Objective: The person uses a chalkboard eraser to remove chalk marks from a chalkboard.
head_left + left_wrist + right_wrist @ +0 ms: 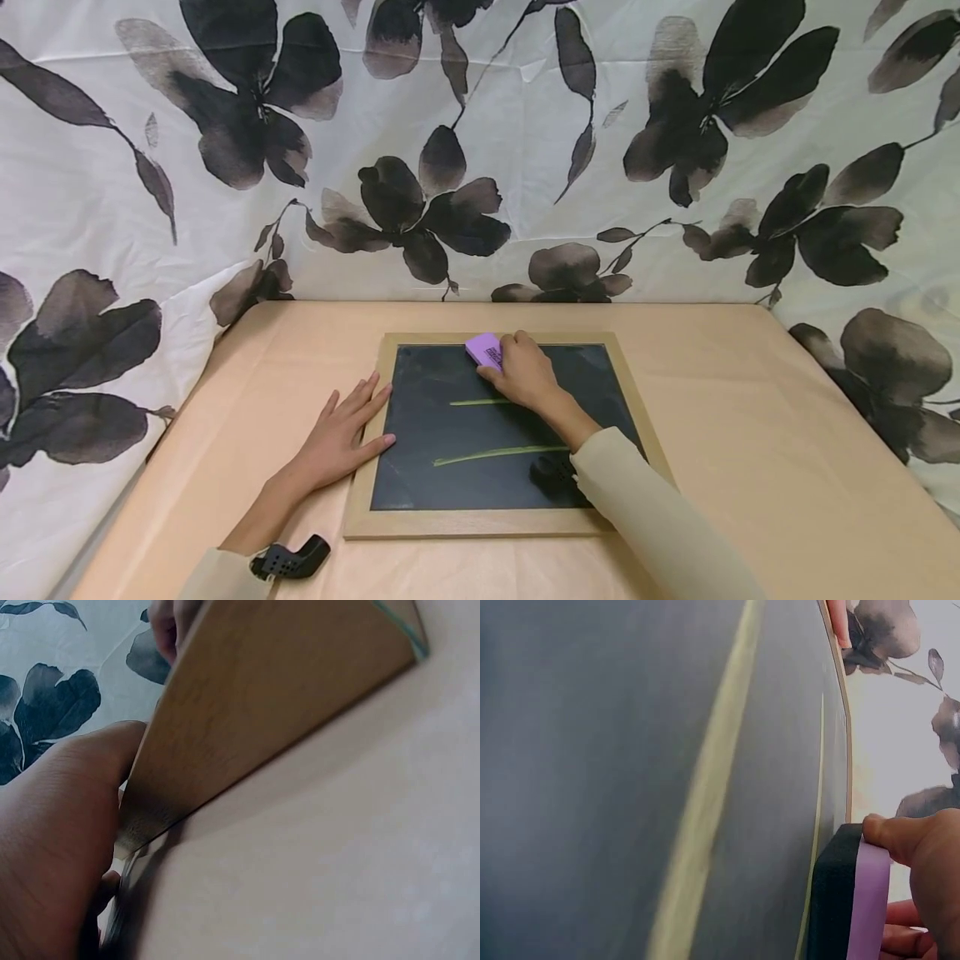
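Note:
A small chalkboard with a light wooden frame lies on the table. My left hand rests with spread fingers on its left frame edge, the thumb tip reaching the black surface. Near the top edge of the board, my right hand grips a purple chalkboard eraser. In the right wrist view the eraser's dark felt side faces the board, and the thumb presses on its purple back. Two yellow-green chalk lines, an upper line and a lower line, cross the board below the eraser.
A peach-coloured cover spreads over the table around the board. Behind it hangs a white cloth with dark flower prints. A black wrist camera sits on the left wrist, another black device under the right wrist.

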`<state>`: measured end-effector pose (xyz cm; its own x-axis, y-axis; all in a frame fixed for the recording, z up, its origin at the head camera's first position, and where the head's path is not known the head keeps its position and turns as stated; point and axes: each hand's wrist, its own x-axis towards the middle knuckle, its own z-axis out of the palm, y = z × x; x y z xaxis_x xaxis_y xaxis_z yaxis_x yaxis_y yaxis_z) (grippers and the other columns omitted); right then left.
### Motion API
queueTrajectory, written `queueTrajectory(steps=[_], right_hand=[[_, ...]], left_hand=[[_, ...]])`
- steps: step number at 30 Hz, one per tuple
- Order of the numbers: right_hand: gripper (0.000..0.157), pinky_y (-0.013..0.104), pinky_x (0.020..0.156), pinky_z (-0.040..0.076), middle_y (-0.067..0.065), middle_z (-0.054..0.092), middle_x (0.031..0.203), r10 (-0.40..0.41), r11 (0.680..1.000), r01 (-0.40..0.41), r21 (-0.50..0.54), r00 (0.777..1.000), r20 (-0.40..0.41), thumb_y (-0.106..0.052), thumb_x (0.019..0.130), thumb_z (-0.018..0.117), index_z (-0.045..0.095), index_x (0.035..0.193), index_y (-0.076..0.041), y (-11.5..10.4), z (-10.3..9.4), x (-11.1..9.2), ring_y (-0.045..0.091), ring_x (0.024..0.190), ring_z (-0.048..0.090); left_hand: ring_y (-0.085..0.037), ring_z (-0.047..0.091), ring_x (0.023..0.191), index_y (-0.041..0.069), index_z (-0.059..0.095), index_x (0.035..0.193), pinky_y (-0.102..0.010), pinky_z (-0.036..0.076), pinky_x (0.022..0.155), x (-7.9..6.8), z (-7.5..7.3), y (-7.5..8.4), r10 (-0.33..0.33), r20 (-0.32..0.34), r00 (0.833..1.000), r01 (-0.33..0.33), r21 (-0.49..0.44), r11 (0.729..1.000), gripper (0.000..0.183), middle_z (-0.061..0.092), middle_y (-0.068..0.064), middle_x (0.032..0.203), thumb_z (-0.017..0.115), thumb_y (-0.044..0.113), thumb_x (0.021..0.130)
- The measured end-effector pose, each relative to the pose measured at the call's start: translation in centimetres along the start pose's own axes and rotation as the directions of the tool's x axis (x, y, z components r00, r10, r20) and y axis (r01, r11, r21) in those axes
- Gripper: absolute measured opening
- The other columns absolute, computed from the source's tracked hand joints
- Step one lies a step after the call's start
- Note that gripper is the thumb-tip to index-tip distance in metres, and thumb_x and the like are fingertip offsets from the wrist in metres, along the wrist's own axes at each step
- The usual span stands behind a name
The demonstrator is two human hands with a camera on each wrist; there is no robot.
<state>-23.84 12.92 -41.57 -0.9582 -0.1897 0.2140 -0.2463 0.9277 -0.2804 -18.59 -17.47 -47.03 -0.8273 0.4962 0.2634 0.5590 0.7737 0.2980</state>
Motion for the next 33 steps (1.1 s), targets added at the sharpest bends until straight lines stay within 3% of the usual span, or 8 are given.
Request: queueTrajectory(steps=[16, 24, 29, 33], right_hand=[[0.057, 0.029, 0.061, 0.04, 0.006, 0.046, 0.09, -0.173, 0.984, 0.177, -0.025, 0.977, 0.124, -0.044, 0.078, 0.064, 0.055, 0.117, -0.004, -5.7, 1.2, 2.4, 0.015, 0.073, 0.043], [0.051, 0.03, 0.072, 0.042, 0.005, 0.047, 0.1, -0.287, 0.956, 0.291, 0.016, 0.928, 0.237, -0.035, 0.08, 0.066, 0.054, 0.122, -0.008, -6.2, 0.5, 2.3, 0.017, 0.086, 0.044], [0.05, 0.028, 0.071, 0.041, 0.0, 0.047, 0.1, -0.363, 0.93, 0.36, 0.072, 0.878, 0.31, -0.036, 0.079, 0.066, 0.054, 0.122, -0.013, -6.4, -0.8, 2.1, 0.012, 0.083, 0.044], [0.051, 0.028, 0.068, 0.04, -0.001, 0.047, 0.095, -0.405, 0.914, 0.4, 0.072, 0.883, 0.236, -0.036, 0.078, 0.067, 0.055, 0.121, -0.013, -5.9, -3.7, 2.2, 0.011, 0.079, 0.044]], left_hand=[[-0.029, 0.019, 0.131, 0.017, 0.029, 0.141, -0.058, 0.01, 0.099, 0.1, 0.0, 0.1, 0.013, -0.018, 1.0, -0.013, -0.007, 1.0, 0.073, 0.016, -0.008, 0.147, 0.051, 0.054, 0.083], [-0.028, 0.016, 0.132, 0.018, 0.026, 0.142, -0.057, 0.008, 0.1, 0.1, 0.2, 0.0, -0.002, -0.001, 1.0, 0.002, -0.012, 1.0, 0.074, 0.015, -0.006, 0.148, 0.049, 0.056, 0.083], [-0.028, 0.017, 0.132, 0.018, 0.027, 0.142, -0.056, 0.008, 0.101, -0.1, 0.2, -0.3, -0.011, 0.003, 1.0, 0.011, -0.007, 1.0, 0.074, 0.015, -0.005, 0.148, 0.048, 0.057, 0.083], [-0.028, 0.017, 0.132, 0.017, 0.027, 0.142, -0.056, 0.008, 0.101, -0.1, 0.2, -0.3, -0.003, -0.005, 1.0, 0.003, 0.001, 1.0, 0.075, 0.015, -0.005, 0.148, 0.048, 0.057, 0.083]])
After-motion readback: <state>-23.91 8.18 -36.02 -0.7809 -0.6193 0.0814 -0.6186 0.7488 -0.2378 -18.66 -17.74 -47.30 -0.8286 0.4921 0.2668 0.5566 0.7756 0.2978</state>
